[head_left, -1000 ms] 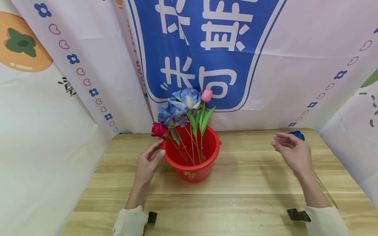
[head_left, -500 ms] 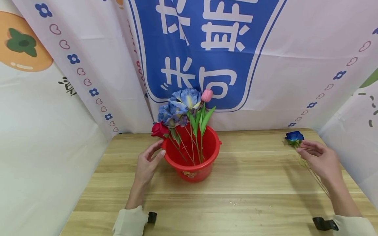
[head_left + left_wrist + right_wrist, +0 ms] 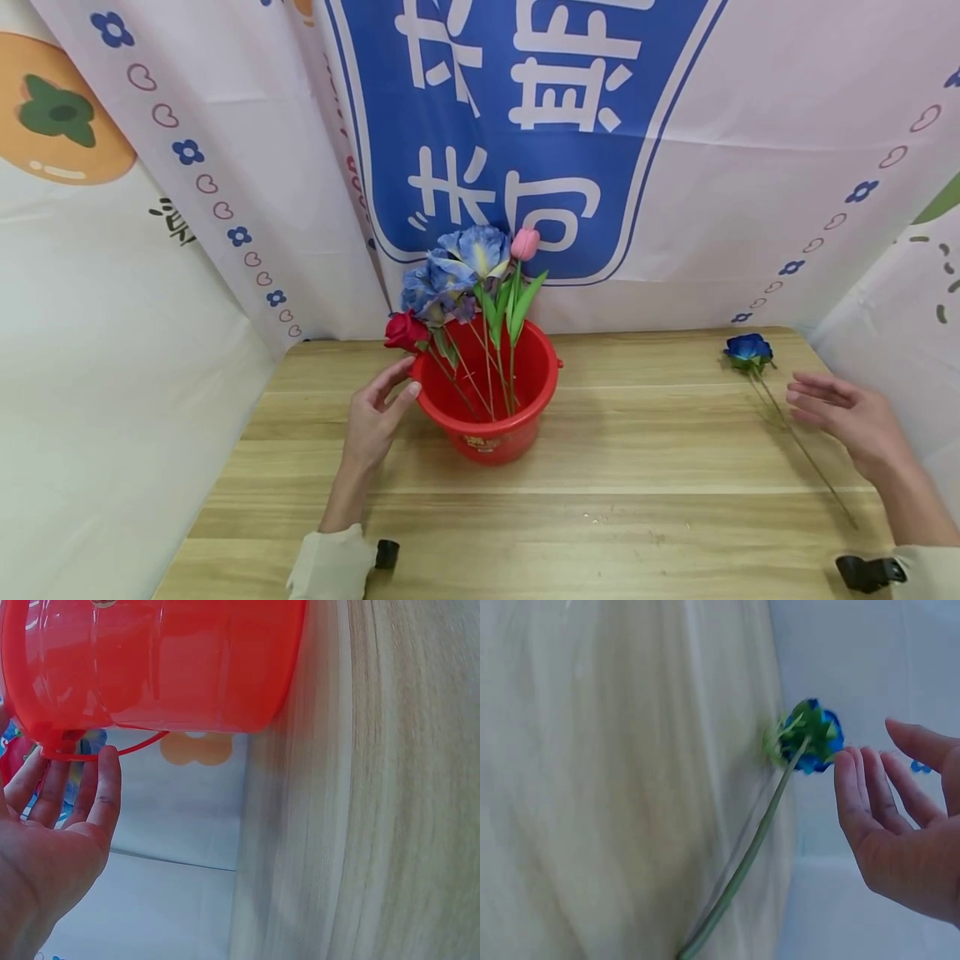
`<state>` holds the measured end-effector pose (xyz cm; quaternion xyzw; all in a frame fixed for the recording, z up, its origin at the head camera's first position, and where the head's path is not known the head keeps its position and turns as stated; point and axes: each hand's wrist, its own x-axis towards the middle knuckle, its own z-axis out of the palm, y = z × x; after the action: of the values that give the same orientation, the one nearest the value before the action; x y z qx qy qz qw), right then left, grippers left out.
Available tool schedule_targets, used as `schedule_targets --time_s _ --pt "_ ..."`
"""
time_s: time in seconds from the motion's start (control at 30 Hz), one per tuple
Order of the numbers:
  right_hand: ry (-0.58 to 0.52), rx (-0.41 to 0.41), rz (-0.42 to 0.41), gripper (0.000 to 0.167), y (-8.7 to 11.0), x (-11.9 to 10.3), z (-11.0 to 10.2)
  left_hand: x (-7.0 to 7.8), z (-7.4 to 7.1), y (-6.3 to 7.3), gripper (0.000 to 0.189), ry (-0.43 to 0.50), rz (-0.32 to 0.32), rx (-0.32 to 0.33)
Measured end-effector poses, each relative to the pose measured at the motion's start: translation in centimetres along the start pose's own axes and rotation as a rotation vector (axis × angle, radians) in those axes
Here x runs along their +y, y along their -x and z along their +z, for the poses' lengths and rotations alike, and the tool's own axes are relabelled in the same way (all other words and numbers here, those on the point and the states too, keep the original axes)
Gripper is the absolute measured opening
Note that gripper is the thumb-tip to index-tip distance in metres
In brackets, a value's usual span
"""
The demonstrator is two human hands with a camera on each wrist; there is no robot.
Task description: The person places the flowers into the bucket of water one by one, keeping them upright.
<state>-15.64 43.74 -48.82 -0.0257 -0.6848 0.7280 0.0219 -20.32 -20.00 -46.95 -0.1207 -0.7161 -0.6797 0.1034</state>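
Note:
A red bucket [image 3: 491,446] stands upright on the table. It holds a red rose [image 3: 406,331], blue iris-like flowers [image 3: 474,252] and a pink tulip [image 3: 526,244], their stems leaning inside. My left hand [image 3: 378,414] rests against the bucket's left rim. In the left wrist view its fairly straight fingers [image 3: 109,784] touch the rim near the thin red handle [image 3: 146,741]. At the table's right lies a blue rose [image 3: 748,348] on a long green stem [image 3: 742,866]. My right hand [image 3: 855,421] hovers right of that stem, fingers extended, holding nothing.
A printed cloth backdrop [image 3: 697,250] rises behind the wooden table [image 3: 637,467], and more cloth hangs at both sides. Small crumbs [image 3: 595,518] lie on the tabletop in front of the bucket.
My right hand has moved right and towards the near side, past the blue rose, uncovering its bloom and stem. My left hand and the bucket have stayed in place.

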Motion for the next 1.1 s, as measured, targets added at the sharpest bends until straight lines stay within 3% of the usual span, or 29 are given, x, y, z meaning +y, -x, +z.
schedule_targets --time_s 0.23,0.33,0.47,0.7,0.87,1.1 --pt "0.110 -0.011 0.147 0.040 -0.6 1.0 -1.5 -0.1 -0.1 0.0 0.046 -0.005 -0.004 0.005" --pt "0.088 -0.021 0.198 0.039 -0.8 1.5 -1.9 -0.1 -0.1 0.0 0.046 -0.005 -0.005 0.002" --pt "0.087 -0.042 0.240 0.037 -1.1 2.2 -2.5 -0.2 -0.1 0.0 0.046 -0.002 -0.002 0.000" --pt "0.208 -0.101 0.311 0.033 -1.6 2.2 -2.5 -0.1 0.0 -0.1 0.046 0.007 0.008 0.001" --pt "0.160 -0.121 0.326 0.034 -1.6 2.2 -2.1 0.1 0.0 0.0 0.045 0.007 0.009 0.004" --pt "0.252 -0.120 0.326 0.025 -1.5 2.2 -1.3 0.0 -0.1 0.0 0.046 -0.009 0.019 -0.008"
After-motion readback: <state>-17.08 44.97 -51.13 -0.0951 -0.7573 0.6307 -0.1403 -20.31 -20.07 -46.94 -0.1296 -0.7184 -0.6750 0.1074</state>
